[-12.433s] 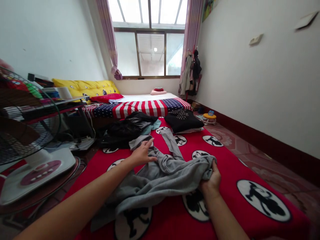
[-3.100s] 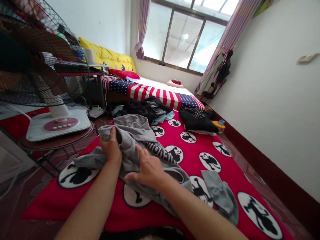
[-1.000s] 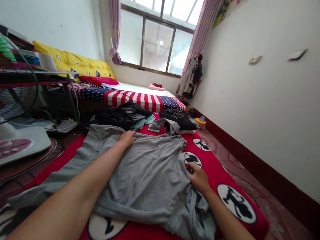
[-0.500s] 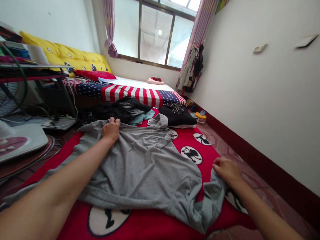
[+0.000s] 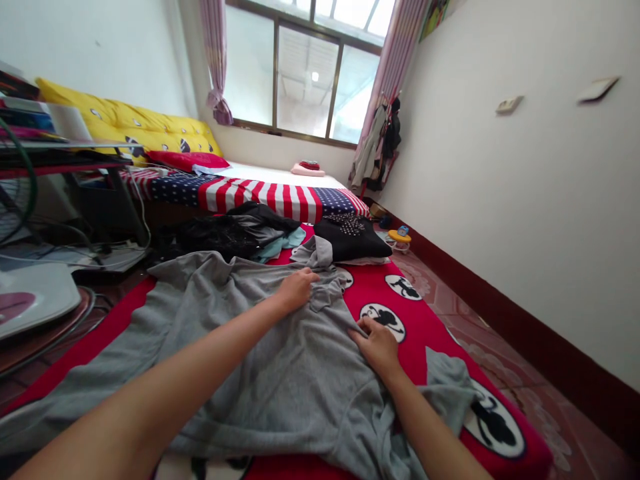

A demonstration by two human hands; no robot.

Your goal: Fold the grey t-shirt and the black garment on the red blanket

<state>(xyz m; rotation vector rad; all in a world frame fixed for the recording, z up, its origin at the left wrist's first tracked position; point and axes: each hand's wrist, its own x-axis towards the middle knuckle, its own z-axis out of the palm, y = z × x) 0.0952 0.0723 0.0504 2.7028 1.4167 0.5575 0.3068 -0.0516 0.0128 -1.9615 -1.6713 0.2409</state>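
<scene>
A grey long-sleeved top lies spread and wrinkled over a red blanket with round white patches. My left hand is on the upper part of the top, just below its bunched collar end, with fingers closed on the cloth. Along the right edge of the garment, my right hand pinches the fabric between thumb and fingers. One sleeve trails to the right, partly hidden behind my right forearm.
Beyond the top lie a dark heap of clothes and a folded black garment. A bed stands under the window. At left are a desk and a white plastic seat; a small yellow stool stands by the right wall.
My left hand has moved right across the top towards the collar end. My right hand has let go of the sleeve end and moved left to the garment's side edge.
</scene>
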